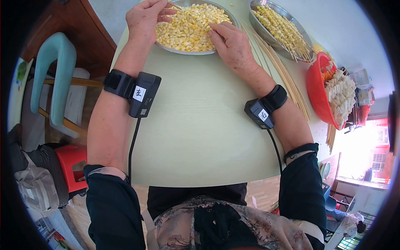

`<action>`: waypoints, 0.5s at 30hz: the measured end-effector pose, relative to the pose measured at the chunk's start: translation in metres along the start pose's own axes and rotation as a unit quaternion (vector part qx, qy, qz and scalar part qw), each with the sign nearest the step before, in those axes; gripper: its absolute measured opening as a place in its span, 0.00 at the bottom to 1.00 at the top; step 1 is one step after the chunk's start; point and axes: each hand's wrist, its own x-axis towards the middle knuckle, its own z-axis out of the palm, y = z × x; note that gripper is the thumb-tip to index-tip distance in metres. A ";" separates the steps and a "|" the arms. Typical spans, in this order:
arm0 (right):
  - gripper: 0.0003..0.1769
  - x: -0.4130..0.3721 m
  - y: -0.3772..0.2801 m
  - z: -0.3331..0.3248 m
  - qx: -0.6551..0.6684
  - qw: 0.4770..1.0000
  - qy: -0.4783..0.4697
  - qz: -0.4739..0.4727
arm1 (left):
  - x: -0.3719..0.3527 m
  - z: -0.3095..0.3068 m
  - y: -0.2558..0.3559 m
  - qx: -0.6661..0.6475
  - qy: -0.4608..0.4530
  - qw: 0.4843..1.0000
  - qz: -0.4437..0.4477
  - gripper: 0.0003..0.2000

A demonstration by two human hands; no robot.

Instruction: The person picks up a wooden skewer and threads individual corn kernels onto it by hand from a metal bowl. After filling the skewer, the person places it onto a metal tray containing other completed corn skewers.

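A round metal bowl [185,52] full of loose yellow and white corn kernels [187,29] stands at the far edge of the table. Above its left side, my left hand [146,17] is closed in a pinch on a thin wooden skewer [175,5], whose far end leaves the view. My right hand [233,46] rests over the bowl's right side, thumb and fingertips drawn together at the kernels. Whatever lies between those fingertips is too small to make out.
Bare bamboo skewers [283,68] lie right of the bowl. Behind them a metal basin [255,26] holds skewered corn. A red basin [316,96] contains white skewered food. Left are a teal chair [58,46] and a red stool [68,160]. Cables hang from both wrist devices.
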 end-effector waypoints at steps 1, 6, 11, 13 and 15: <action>0.09 0.000 0.000 0.000 0.001 1.000 0.001 -0.001 | 0.000 0.000 0.000 0.000 0.000 1.000 0.000 0.10; 0.09 0.000 0.000 0.000 -0.005 1.000 -0.003 0.002 | 0.005 -0.004 -0.005 -0.030 -0.012 0.999 -0.014 0.10; 0.09 0.000 0.000 0.000 -0.001 1.000 -0.004 0.007 | 0.002 -0.001 -0.001 -0.028 0.001 0.999 -0.022 0.10; 0.09 0.000 0.001 0.001 -0.001 1.000 0.001 0.000 | 0.001 -0.001 -0.002 -0.026 0.002 0.999 -0.022 0.10; 0.09 0.000 0.001 0.001 -0.004 1.000 0.001 0.000 | 0.003 -0.001 -0.005 -0.017 -0.013 1.000 -0.011 0.11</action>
